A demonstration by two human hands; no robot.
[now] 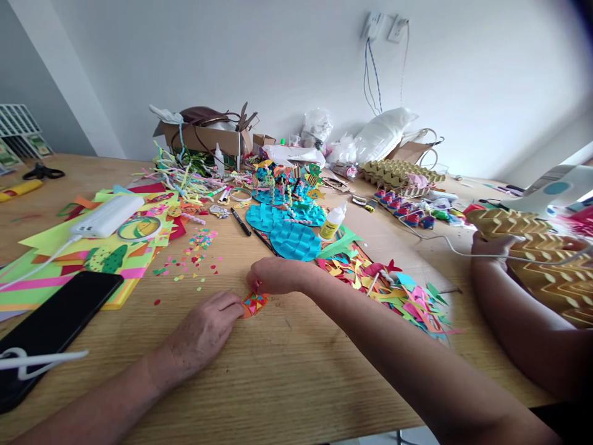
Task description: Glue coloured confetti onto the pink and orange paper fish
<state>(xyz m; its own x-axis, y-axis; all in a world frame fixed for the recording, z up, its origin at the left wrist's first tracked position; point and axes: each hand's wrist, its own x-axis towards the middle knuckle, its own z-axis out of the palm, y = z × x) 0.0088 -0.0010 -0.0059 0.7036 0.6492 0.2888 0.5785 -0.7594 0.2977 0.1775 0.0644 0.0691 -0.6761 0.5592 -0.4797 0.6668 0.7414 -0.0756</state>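
A small orange paper piece (pixel 254 305) decorated with colored triangles lies on the wooden table (pixel 296 371). My left hand (pixel 208 324) has its fingers pressed together on the left edge of this piece. Over its upper edge is my right hand (pixel 273 275), fingers pinched downward; whatever is between the fingertips is too small to make out. Just beyond my right hand are blue woven paper ovals (pixel 295 241) and a glue bottle (pixel 333 221). Tiny paper confetti (pixel 201 240) is scattered to the left.
A phone (pixel 60 327) and a white power bank (pixel 107 216) on colored sheets lie left. Paper scraps (pixel 417 303) are heaped right of center. Another person's hand (pixel 493 250) holds an egg carton (pixel 546 259) at the far right. Boxes and bags line the wall.
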